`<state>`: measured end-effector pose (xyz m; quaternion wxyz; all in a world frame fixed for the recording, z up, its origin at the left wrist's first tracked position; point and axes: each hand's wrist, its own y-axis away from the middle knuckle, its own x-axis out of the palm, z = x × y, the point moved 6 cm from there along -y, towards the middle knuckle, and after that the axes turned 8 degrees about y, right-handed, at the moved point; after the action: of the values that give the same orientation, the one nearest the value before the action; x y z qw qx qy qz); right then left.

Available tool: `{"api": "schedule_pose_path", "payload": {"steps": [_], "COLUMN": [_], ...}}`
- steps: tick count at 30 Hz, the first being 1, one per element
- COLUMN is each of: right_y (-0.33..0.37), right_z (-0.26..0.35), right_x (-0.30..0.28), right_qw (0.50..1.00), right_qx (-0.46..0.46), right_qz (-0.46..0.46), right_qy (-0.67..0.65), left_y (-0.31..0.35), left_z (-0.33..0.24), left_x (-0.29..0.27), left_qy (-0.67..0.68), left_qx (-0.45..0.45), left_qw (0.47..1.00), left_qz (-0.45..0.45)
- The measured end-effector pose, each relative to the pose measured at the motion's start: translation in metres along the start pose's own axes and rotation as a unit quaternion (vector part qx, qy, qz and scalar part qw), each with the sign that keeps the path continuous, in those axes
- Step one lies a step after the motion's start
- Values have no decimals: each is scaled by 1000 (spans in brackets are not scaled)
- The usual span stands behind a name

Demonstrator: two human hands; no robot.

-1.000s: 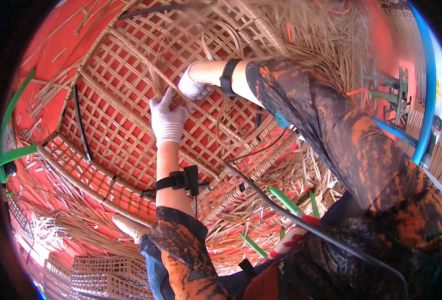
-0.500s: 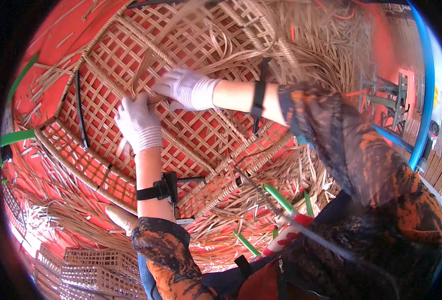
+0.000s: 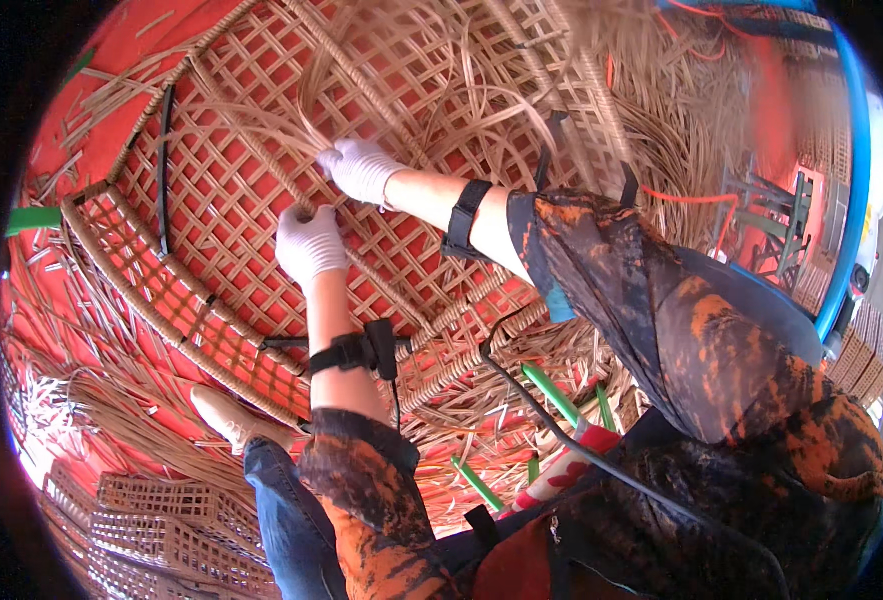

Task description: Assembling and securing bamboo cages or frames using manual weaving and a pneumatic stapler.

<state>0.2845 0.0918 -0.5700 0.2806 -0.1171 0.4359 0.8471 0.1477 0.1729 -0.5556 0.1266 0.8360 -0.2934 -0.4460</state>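
Observation:
A large wicker panel (image 3: 227, 190) of open lattice, edged and ribbed with wrapped strips, lies tilted in front of me. My left hand (image 3: 312, 248), in a white knit glove, is closed on a wrapped rib (image 3: 274, 168) near the panel's middle. Just above and to the right, my right hand (image 3: 364, 173), gloved alike, pinches a long tan wicker strip (image 3: 310, 105). That strip loops up over the lattice, and its loose parts are blurred. The fingertips of both hands are partly hidden.
Loose wicker strips (image 3: 677, 115) heap at the right, with more at the lower left. Woven baskets (image 3: 177, 525) are stacked at bottom left. A blue tube (image 3: 850, 190) rises at the right. Green bars (image 3: 552, 395) and a black cable (image 3: 602, 455) lie near my body.
My left hand has shifted right, closer to my right hand, and now grips the rib. My right hand has moved slightly up and left with the strip. The whole view has shifted a little.

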Motion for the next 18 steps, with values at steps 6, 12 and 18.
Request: {"api": "schedule_pose_path", "payload": {"steps": [6,12,18], "right_y": [-5,-13,56], "right_z": [-19,-33,34], "right_x": [51,47,-8], "right_qw": [936,871,855], "right_qx": [-74,-148,-326], "right_qz": [272,288,88], "right_qy": [212,370,393], "left_y": [1,28,23], "left_z": [9,-42,-65], "left_x": [10,2,-116], "left_qy": [347,-144,-434], "left_qx": [23,240,338], "left_qw": [925,957,825], "left_qz": [152,69,128]}}
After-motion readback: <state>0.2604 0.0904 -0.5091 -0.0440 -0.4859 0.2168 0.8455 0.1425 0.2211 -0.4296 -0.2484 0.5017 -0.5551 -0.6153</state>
